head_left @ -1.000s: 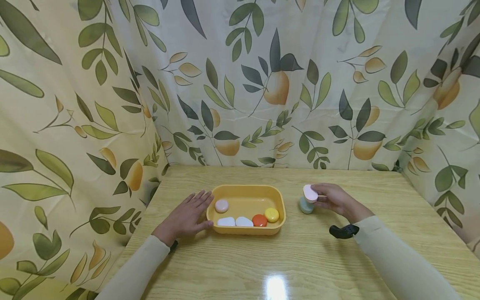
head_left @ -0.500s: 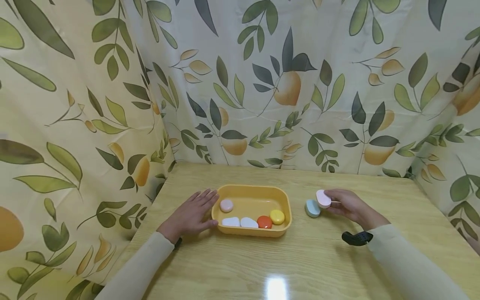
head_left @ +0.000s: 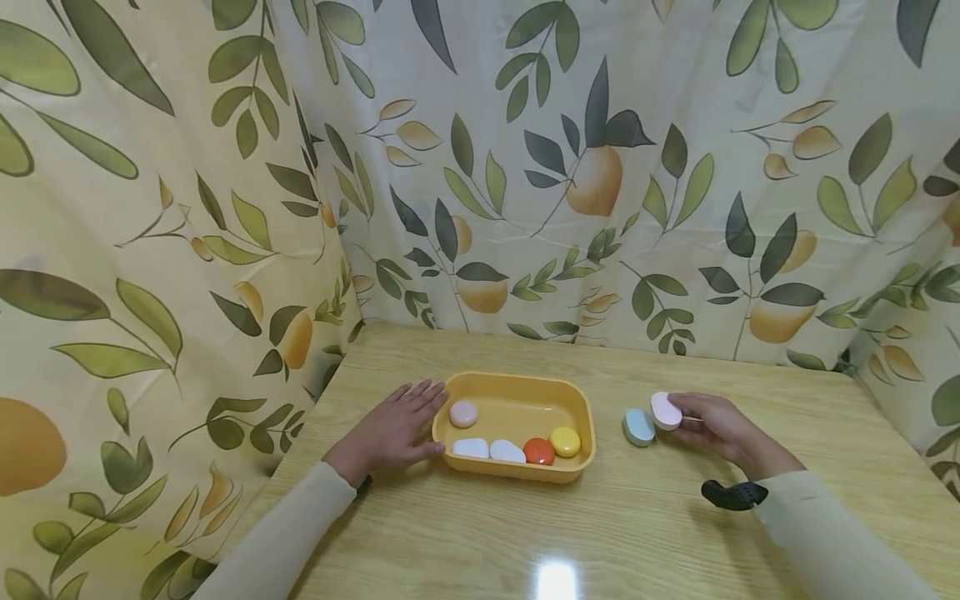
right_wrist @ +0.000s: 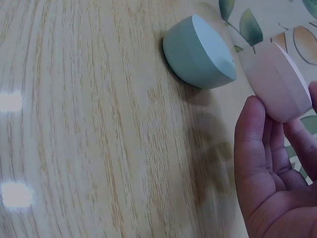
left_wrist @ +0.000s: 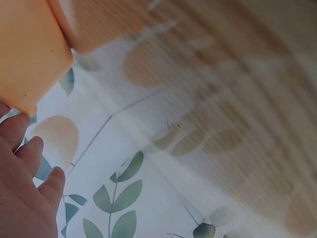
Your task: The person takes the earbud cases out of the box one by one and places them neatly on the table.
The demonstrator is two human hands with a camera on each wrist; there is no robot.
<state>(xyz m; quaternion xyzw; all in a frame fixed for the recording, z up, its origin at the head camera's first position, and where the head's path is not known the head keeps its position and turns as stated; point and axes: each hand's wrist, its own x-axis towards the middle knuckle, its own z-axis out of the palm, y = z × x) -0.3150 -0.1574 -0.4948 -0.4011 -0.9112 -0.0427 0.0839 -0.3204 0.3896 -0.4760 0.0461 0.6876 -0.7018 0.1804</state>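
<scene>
My right hand (head_left: 712,425) pinches a pale pink, smooth, pebble-like block (head_left: 666,411) between thumb and fingers. Just left of it, a pale blue-green block (head_left: 639,427) of similar form sits on the table; in the right wrist view this blue-green block (right_wrist: 198,53) has a flat face and a rounded body. My left hand (head_left: 393,429) lies with straight, spread fingers at the left rim of a yellow tray (head_left: 525,385). Inside the tray are a pink round piece (head_left: 462,413), two white pieces (head_left: 507,452), a red one (head_left: 538,452) and a yellow one (head_left: 565,442).
A wooden table (head_left: 465,533) carries everything, with a bright light reflection near its front. Leaf-and-fruit patterned curtain (head_left: 480,167) hangs behind the table and along both sides. A black band (head_left: 735,496) shows at the right wrist.
The pink block in my right hand has moved from overlapping the blue-green block to its right side, uncovering more of it. The left hand stays at the tray. The head view has shifted.
</scene>
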